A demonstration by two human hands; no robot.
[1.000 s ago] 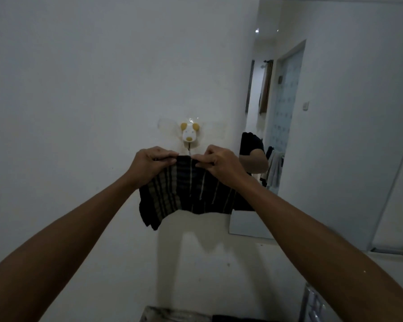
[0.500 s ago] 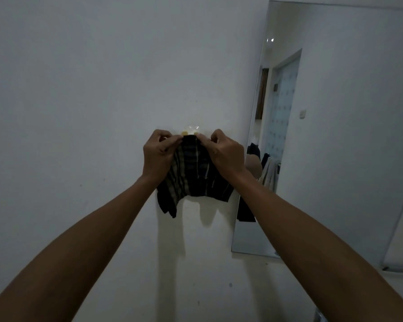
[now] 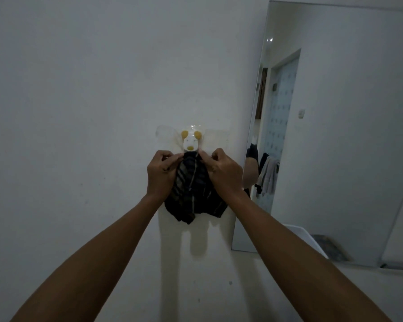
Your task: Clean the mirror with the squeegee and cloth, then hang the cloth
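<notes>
Head view: my two forearms reach up to the wall hook [image 3: 190, 143]. Just below it, my left hand [image 3: 161, 174] and right hand [image 3: 226, 173] each pinch the top edge of the dark striped cloth [image 3: 194, 194], which bunches downward between them. Right of the hook, the mirror [image 3: 335, 135] leans against the white wall [image 3: 91, 89].

dim, grey, grainy light, soft shadows on the wall [image 3: 102, 112] under the arms, wide-angle bending at edges
</notes>
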